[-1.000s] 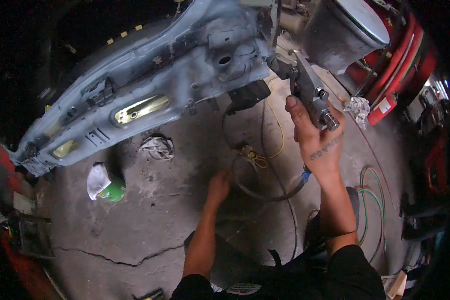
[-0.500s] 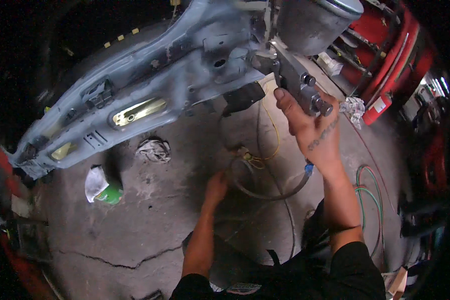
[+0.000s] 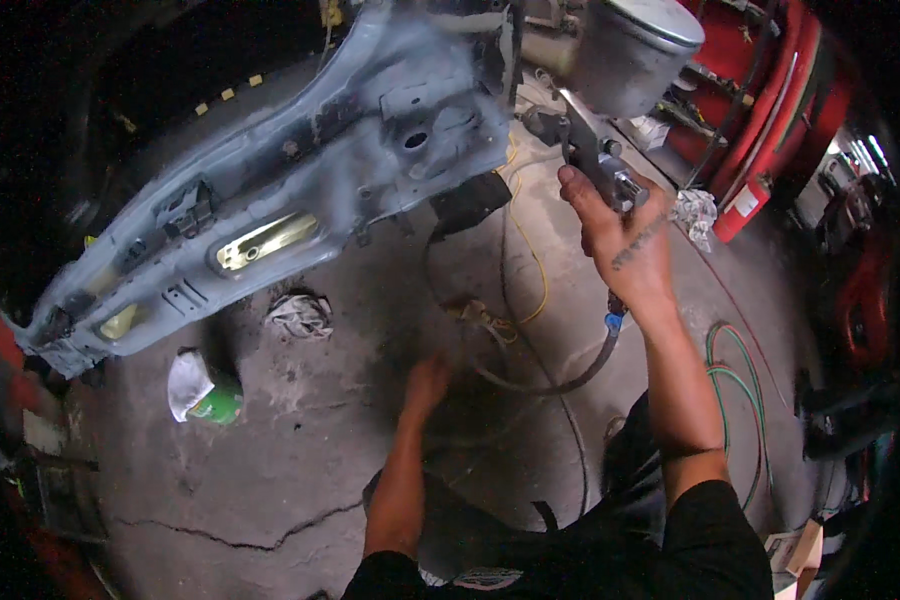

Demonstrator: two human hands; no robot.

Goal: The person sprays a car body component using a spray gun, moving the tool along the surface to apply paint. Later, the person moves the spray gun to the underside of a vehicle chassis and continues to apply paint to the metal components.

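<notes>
My right hand (image 3: 630, 240) is wrapped round a dark metal air tool (image 3: 592, 150), raised just to the right of a grey car body panel (image 3: 360, 190). The tool's far end stands apart from the panel's right edge. A dark hose (image 3: 570, 385) with a blue band hangs from below my right wrist and curves down toward the floor. My left hand (image 3: 428, 385) is low over the floor, below the panel, in shadow. Its fingers are too dark and smeared to make out.
On the concrete floor lie a crumpled cloth (image 3: 300, 316), a green container with a white cloth (image 3: 208, 392), a yellow cord (image 3: 540, 285) and red-green hoses (image 3: 725, 370). A grey metal drum (image 3: 635, 55), red shelving (image 3: 760, 120) and a red extinguisher (image 3: 742, 212) stand at the far right.
The air tool in my right hand has come away from the panel's right end, leaving a gap. The whole view has shifted a little; my left hand stays low.
</notes>
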